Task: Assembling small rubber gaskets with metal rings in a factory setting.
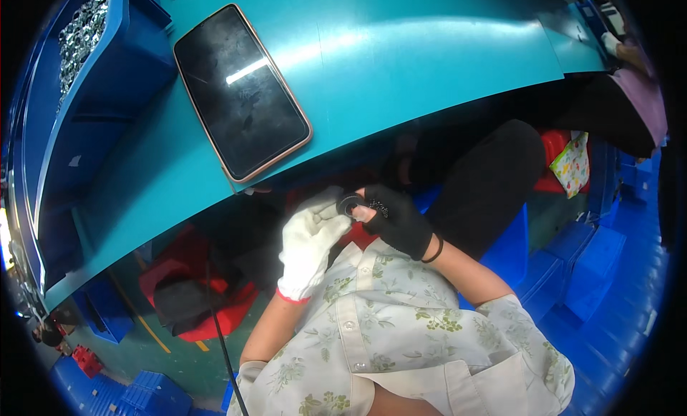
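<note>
Head view: I see a dark-screened phone (243,94) lying on the teal worktop (401,65), near a blue bin (107,105) of shiny metal parts (82,40). Small dark ring (348,201), round, partly finger-covered, held just off the worktop's near edge; white-gloved left hand (309,237) and black-gloved right hand (402,219) both pinch it.

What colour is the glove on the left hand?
The glove is white with a pinkish-red cuff edge, in the head view.

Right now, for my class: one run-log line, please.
left hand: white-gloved, holding dark ring | right hand: black-gloved, at ring | phone: on table
</note>
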Available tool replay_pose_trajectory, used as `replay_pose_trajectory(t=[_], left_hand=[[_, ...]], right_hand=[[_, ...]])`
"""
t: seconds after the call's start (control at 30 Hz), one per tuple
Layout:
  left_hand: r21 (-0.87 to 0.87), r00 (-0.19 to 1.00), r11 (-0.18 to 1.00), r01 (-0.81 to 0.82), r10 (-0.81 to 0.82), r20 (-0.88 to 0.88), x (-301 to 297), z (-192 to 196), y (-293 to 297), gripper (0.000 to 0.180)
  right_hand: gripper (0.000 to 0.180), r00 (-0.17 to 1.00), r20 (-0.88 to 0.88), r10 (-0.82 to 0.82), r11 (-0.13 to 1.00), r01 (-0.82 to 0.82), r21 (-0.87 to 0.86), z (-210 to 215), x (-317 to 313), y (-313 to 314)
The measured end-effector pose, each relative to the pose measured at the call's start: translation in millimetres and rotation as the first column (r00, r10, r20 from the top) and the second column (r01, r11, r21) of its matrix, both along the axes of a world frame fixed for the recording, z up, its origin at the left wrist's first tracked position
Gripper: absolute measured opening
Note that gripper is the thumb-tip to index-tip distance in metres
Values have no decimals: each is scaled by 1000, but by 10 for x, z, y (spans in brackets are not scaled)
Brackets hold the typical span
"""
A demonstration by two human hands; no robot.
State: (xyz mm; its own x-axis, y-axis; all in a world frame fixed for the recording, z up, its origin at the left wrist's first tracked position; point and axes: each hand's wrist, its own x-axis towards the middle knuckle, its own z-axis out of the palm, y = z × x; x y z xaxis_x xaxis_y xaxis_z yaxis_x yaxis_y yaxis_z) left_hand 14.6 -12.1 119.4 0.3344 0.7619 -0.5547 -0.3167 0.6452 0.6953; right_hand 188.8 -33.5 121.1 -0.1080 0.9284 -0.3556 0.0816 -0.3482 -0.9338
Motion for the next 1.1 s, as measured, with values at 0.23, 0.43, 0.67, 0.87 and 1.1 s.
replay_pose_trajectory(t=[0.23,0.43,0.67,0.87,1.1], left_hand=[[89,972,996,32,-10,-234,113,6,43,37],[118,914,940,319,-273,-299,57,145,103,21],[55,991,993,104,-99,-92,-17,-11,53,40],[84,963,971,222,-206,-172,-18,30,96,44],[85,989,985,148,-144,-45,-87,16,-40,46]], right_hand=[[21,993,113,-45,998,41,40,3,-64,17],[28,995,83,58,992,-67,108,-130,92,17],[21,975,99,200,976,-207,63,791,278,212],[25,948,179,262,913,-303,273,1825,188,1072],[23,912,354,206,829,-355,433,1791,29,1588]])
